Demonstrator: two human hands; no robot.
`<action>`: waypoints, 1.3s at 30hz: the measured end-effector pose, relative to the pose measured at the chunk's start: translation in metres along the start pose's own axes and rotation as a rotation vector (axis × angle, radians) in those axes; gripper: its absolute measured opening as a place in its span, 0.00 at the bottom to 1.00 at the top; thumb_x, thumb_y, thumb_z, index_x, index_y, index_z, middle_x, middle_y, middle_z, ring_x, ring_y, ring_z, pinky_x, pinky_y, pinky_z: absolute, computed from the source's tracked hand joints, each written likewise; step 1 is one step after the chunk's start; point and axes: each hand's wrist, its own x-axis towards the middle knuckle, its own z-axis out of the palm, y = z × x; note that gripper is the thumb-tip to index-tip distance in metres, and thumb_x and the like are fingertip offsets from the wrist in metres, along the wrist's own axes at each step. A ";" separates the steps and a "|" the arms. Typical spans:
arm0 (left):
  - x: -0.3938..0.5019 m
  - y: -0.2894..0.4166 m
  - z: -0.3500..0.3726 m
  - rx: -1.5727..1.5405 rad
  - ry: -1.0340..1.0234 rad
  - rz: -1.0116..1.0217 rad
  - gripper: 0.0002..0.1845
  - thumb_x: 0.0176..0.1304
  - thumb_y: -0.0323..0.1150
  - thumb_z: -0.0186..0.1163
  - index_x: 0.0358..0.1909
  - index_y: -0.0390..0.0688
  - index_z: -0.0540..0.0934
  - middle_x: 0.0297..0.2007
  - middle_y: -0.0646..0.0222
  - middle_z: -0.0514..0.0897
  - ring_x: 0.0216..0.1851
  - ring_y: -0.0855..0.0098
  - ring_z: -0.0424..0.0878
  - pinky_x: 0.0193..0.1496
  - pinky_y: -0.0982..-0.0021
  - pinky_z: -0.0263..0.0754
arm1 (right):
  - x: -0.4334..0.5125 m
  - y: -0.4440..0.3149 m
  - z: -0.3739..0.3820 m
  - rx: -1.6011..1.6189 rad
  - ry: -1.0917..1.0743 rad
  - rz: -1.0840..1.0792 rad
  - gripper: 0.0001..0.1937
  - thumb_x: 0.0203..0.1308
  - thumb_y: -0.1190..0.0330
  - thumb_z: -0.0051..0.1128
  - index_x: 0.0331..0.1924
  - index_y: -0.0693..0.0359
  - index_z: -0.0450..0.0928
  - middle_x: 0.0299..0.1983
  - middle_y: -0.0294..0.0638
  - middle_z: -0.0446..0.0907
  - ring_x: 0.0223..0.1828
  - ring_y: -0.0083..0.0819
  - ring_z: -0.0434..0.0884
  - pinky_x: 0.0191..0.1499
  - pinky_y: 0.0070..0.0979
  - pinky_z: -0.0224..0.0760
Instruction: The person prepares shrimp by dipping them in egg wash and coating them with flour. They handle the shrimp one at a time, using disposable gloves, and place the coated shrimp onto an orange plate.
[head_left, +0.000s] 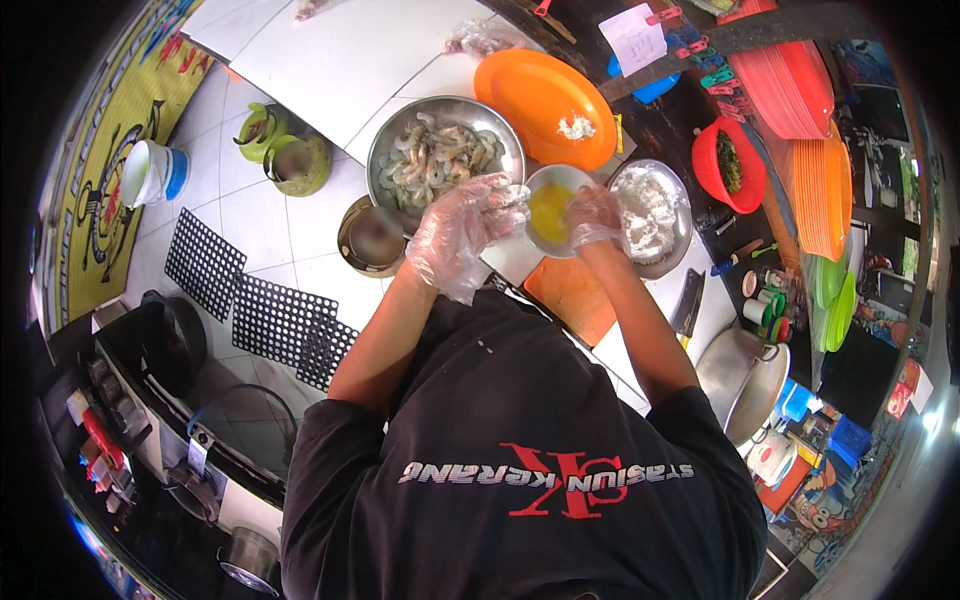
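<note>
Both of my hands wear clear plastic gloves. My left hand (472, 217) is over the lower right rim of a metal bowl of raw shrimp (439, 154), its fingers towards the small bowl; whether it holds anything cannot be told. My right hand (595, 214) is at the right side of a small metal bowl (536, 244) holding yellow beaten egg (551, 212); its fingertips are partly hidden. To the right stands a metal bowl of white flour (651, 214). Behind the bowls, an orange oval plate (517, 86) carries a small heap of white powder (576, 127).
An orange cutting board (570, 296) lies nearest me, with a cleaver (688, 304) to its right. A red bowl of greens (729, 161), a large metal pot (742, 382) and stacked plates (821, 199) stand at the right. Green gas cylinders (300, 165) are on the floor at left.
</note>
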 end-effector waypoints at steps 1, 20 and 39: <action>0.000 -0.001 0.004 -0.009 -0.003 0.006 0.22 0.70 0.38 0.56 0.59 0.34 0.74 0.51 0.56 0.83 0.51 0.61 0.82 0.59 0.60 0.75 | 0.003 0.012 0.012 -0.015 -0.002 0.012 0.18 0.70 0.61 0.37 0.44 0.62 0.80 0.48 0.55 0.81 0.52 0.51 0.80 0.57 0.44 0.72; 0.004 -0.002 -0.002 -0.030 -0.021 -0.006 0.22 0.69 0.38 0.56 0.60 0.35 0.73 0.53 0.54 0.82 0.53 0.58 0.81 0.61 0.56 0.74 | -0.020 0.002 -0.067 0.570 -0.445 -0.013 0.10 0.57 0.67 0.61 0.36 0.67 0.82 0.31 0.41 0.81 0.34 0.31 0.80 0.38 0.29 0.73; 0.015 -0.008 0.023 0.079 -0.050 -0.055 0.20 0.70 0.38 0.53 0.58 0.36 0.73 0.55 0.56 0.80 0.55 0.60 0.79 0.59 0.60 0.72 | -0.029 0.049 -0.074 1.110 -0.606 0.161 0.14 0.65 0.66 0.60 0.50 0.64 0.79 0.44 0.34 0.81 0.45 0.23 0.78 0.51 0.23 0.71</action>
